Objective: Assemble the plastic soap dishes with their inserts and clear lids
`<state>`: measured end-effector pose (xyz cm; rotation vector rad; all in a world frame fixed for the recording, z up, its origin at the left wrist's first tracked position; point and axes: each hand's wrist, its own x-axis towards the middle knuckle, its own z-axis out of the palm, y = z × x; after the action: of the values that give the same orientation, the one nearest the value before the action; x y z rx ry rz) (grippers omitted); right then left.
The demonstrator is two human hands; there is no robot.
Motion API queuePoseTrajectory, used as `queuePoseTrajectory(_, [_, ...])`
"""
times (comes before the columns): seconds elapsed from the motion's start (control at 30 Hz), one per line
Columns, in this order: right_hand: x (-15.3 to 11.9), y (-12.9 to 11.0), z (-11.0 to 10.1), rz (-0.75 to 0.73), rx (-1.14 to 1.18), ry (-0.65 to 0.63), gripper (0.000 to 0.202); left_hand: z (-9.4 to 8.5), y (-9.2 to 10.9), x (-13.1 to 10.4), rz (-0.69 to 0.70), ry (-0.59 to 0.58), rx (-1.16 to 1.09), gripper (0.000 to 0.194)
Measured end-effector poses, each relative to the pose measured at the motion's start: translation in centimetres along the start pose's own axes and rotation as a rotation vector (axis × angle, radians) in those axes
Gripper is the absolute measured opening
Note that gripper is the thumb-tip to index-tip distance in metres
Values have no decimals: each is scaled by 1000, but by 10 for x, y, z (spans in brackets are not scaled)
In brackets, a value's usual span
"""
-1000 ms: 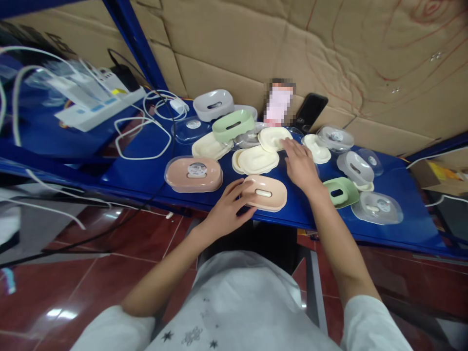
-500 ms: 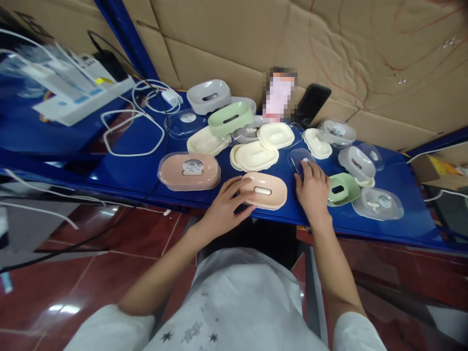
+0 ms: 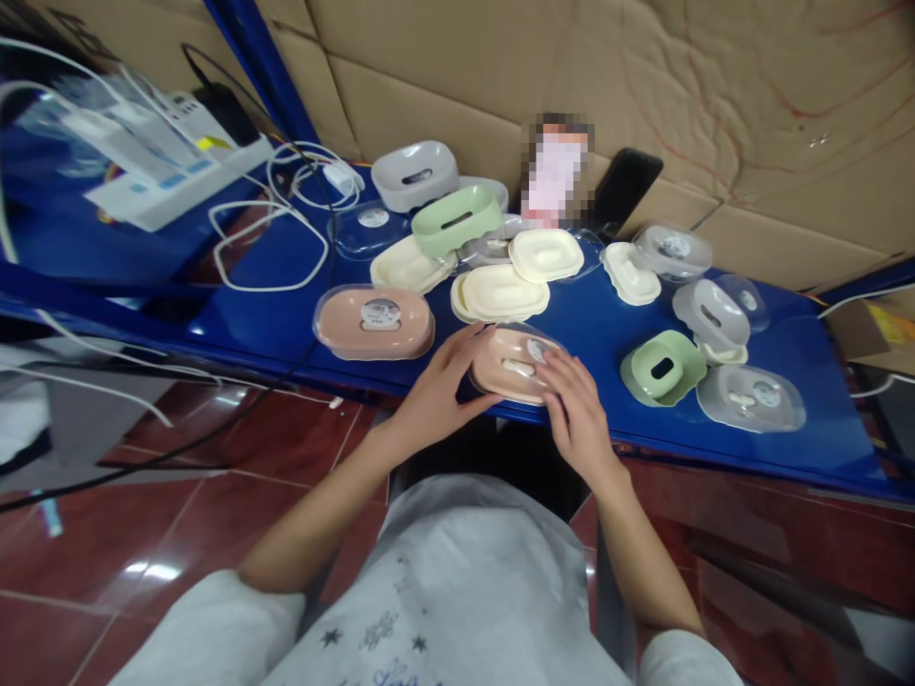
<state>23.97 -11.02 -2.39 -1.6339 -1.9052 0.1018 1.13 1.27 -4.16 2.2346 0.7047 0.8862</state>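
Note:
A peach soap dish [image 3: 511, 383] lies at the table's front edge, its slot over a cream base. A clear lid with a round label [image 3: 538, 350] now covers it; I cannot tell whether it is fully seated. My left hand [image 3: 444, 383] grips the left end, thumb at the near side and fingers at the far side. My right hand [image 3: 578, 414] holds the lid's right end, its fingers over the rim. To the left sits another peach soap dish [image 3: 343, 324] under a clear lid. Cream bases [image 3: 500, 291] lie stacked just behind.
Green soap dishes [image 3: 464, 217] [image 3: 654, 381] and grey ones [image 3: 407, 171] [image 3: 707, 310] stand around on the blue table [image 3: 586, 367]. A phone [image 3: 625, 191] leans on the cardboard at the back. White cables [image 3: 315, 262] and a power strip [image 3: 164, 195] occupy the left.
My right hand has moved left from the table, bringing the clear lid onto the peach soap dish. My left hand has stayed at the dish's left end.

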Motion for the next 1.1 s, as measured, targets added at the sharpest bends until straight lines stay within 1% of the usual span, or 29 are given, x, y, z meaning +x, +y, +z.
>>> queuePoseTrajectory(0.1, [3, 1, -2, -113, -7, -41, 48, -1, -2, -1, 19, 3, -13, 85])
queuePoseTrajectory(0.17, [4, 1, -4, -151, -42, -55, 48, -2, -2, -1, 23, 2, -21, 78])
queuePoseTrajectory(0.27, [4, 1, -4, -177, -101, -87, 48, -4, -3, -1, 3, 13, -53, 70])
queuePoseTrajectory(0.4, [2, 3, 0, -183, -139, -92, 47, -4, -4, 0, 9, 37, -88, 65])
queuePoseTrajectory(0.53, [1, 6, -2, -235, -135, -76, 54, -2, -6, -1, 16, 52, -100, 64])
queuePoseTrajectory(0.6, [2, 8, -5, -257, -127, -95, 58, -1, -6, -1, 14, 64, -104, 64])
queuePoseTrajectory(0.73, [2, 10, -6, -236, -104, -131, 57, 0, -8, -2, -8, 64, -93, 65])
queuePoseTrajectory(0.87, [2, 10, -5, -186, -86, -93, 60, 1, -5, -4, -27, 25, -62, 64])
queuePoseTrajectory(1.0, [-3, 14, -11, -137, -121, -61, 63, -4, 2, -3, -12, -54, -29, 65])
queuePoseTrajectory(1.1, [-8, 24, -20, -66, -197, 7, 60, -7, 5, 5, 22, -37, 67, 65])
